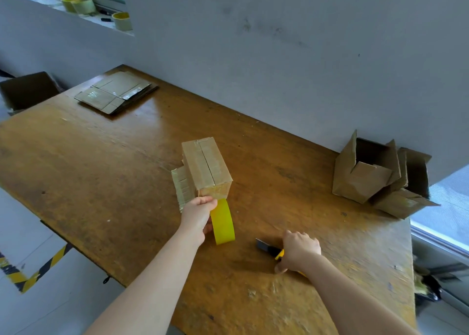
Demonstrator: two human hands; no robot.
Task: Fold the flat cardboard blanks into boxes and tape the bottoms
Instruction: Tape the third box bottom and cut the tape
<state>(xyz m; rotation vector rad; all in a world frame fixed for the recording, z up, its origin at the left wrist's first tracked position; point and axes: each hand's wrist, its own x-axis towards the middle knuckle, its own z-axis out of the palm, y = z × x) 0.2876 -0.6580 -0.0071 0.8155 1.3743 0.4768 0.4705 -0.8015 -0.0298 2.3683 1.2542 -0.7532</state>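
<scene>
Box (206,167) was recorded near the middle of the table (101,156), closed flaps turned upward. A seam was seen down the centre of that face, with glossy tape laid along it. One loose flap (181,188) was seen sticking out low on the box's left side.

Left hand (200,214) was found at the box's near end, fingers curled round a yellow roll of tape (223,223). The roll was held on edge just below the box, and a yellow strip was seen running up from it onto the box's near face. Fingertips were seen against that same face.

Right hand (299,254) was noted nearer than the box and to its right, low on the table. It was closed over the yellow-and-black handle of a knife (269,249). The knife's dark tip was pointed toward the roll, apart from it.

A stack of flat blanks (116,93) was noted well beyond the box to the left, at the table's far corner. Open boxes (368,177) were seen well to the right of the box, bunched against the wall (279,42), flaps up. Spare rolls (85,5) were recorded far beyond the box on a window ledge (52,3).
</scene>
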